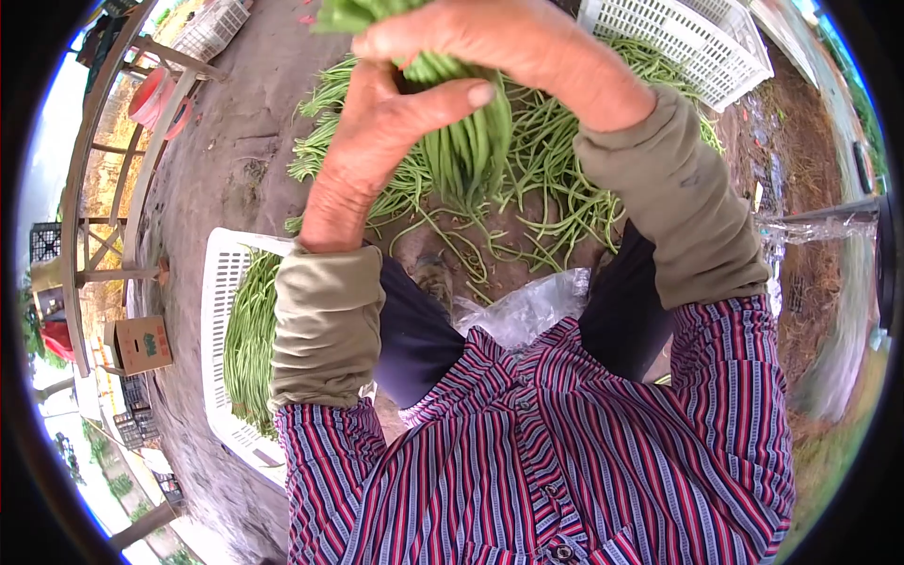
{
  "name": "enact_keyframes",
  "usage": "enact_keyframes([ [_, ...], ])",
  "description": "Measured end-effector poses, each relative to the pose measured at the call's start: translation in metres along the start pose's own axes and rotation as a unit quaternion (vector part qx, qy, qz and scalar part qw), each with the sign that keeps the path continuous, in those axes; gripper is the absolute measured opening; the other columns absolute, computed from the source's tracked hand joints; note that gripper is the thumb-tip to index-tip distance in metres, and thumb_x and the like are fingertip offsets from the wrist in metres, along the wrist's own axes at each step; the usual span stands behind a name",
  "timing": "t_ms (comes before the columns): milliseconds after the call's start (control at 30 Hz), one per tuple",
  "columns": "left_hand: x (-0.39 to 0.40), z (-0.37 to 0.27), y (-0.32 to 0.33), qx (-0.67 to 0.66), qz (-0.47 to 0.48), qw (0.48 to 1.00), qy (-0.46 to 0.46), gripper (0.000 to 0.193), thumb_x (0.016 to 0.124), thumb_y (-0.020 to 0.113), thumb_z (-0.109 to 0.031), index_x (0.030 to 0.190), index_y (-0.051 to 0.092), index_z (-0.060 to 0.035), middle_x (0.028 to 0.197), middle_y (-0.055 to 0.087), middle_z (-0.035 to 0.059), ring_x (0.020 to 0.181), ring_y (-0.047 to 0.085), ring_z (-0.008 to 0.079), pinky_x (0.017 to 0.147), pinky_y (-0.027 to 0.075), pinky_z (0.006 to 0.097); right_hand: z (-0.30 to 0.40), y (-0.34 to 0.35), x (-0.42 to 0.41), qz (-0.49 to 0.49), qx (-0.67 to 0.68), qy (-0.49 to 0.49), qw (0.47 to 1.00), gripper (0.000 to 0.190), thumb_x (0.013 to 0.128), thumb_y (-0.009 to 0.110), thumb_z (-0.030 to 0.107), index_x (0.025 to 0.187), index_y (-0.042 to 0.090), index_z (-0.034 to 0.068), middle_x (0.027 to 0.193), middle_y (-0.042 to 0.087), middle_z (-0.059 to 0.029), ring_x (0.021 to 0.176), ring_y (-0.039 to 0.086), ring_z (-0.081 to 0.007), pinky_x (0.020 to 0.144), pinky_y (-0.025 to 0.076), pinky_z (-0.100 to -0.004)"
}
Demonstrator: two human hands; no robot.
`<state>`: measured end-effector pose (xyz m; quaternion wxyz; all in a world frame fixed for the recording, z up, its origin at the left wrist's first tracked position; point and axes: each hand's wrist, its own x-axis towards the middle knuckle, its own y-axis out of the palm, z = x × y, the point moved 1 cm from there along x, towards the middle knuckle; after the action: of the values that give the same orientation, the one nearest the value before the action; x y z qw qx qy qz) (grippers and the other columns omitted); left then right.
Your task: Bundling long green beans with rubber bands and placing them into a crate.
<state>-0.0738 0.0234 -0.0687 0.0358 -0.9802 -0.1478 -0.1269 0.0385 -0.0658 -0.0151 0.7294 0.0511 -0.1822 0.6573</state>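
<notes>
A thick bundle of green long beans (466,152) is raised in front of me near the top of the view. My left hand (385,116) wraps it from the left, its thumb lying across the beans. From above, my right hand (452,28) reaches over the same bundle; its fingertips are partly hidden. A small red-orange bit shows between the hands, too small to identify. Beneath, a spread of loose long beans (558,162) covers the dirt ground, with more bean ends (318,141) lined up on the left.
A white plastic crate (215,311) packed with long beans (251,339) stands at my left. Another white crate (706,49) lies tipped at the upper right, beans spilling near it. Clear plastic sheeting (530,311) lies between my legs. Farther left are a cardboard box (141,345) and a pink bucket (152,97).
</notes>
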Motion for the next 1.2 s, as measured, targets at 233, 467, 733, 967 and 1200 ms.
enact_keyframes([
  [233,0.002,-0.045,0.000,-0.140,0.122,0.983,0.020,0.062,0.070,0.077,-0.034,0.116,0.057,0.0027,0.105,0.066,0.0200,0.098,0.064,0.0259,0.088,0.052,0.0389,0.044,-0.004,0.046,0.048,0.119,-0.156,0.979,0.016,0.080,0.070,0.013,0.088,0.066,0.000,0.088,0.066,-0.0127,0.082,0.068,-0.0219,0.071,0.058,-0.0295],
  [467,-0.008,-0.026,0.014,-0.294,0.229,0.928,0.018,0.075,0.066,0.077,-0.030,0.127,0.046,0.0025,0.104,0.064,0.0205,0.105,0.061,0.0365,0.094,0.048,0.0464,0.079,-0.015,0.058,-0.102,0.298,-0.087,0.945,0.022,0.084,0.068,0.017,0.094,0.062,-0.002,0.088,0.064,-0.0128,0.088,0.067,-0.0294,0.084,0.055,-0.0345],
  [733,-0.060,0.001,0.028,-0.395,0.264,0.877,-0.075,0.083,0.063,0.079,-0.028,0.133,0.041,-0.0007,0.089,0.063,0.0219,0.081,0.066,0.0342,0.069,0.056,0.0411,0.077,-0.033,0.060,-0.230,0.244,-0.098,0.937,0.032,0.080,0.071,0.015,0.100,0.056,-0.005,0.094,0.063,-0.0182,0.075,0.067,-0.0223,0.067,0.061,-0.0341],
  [967,-0.097,-0.005,0.034,-0.238,0.084,0.949,-0.190,0.056,0.066,0.079,-0.004,0.117,0.057,-0.0031,0.103,0.062,0.0028,0.095,0.058,0.0135,0.087,0.046,0.0290,0.069,-0.068,0.039,-0.370,0.160,-0.012,0.915,0.032,0.077,0.073,0.016,0.099,0.058,-0.001,0.085,0.063,-0.0139,0.069,0.065,-0.0193,0.059,0.058,-0.0322],
  [1200,-0.097,-0.019,0.040,-0.200,0.097,0.958,-0.183,0.061,0.063,0.079,-0.011,0.116,0.051,-0.0005,0.098,0.063,0.0135,0.084,0.062,0.0225,0.069,0.053,0.0325,0.070,-0.074,0.030,-0.349,0.243,-0.067,0.903,0.027,0.077,0.072,0.013,0.091,0.056,-0.004,0.081,0.061,-0.0155,0.062,0.063,-0.0210,0.054,0.056,-0.0330],
])
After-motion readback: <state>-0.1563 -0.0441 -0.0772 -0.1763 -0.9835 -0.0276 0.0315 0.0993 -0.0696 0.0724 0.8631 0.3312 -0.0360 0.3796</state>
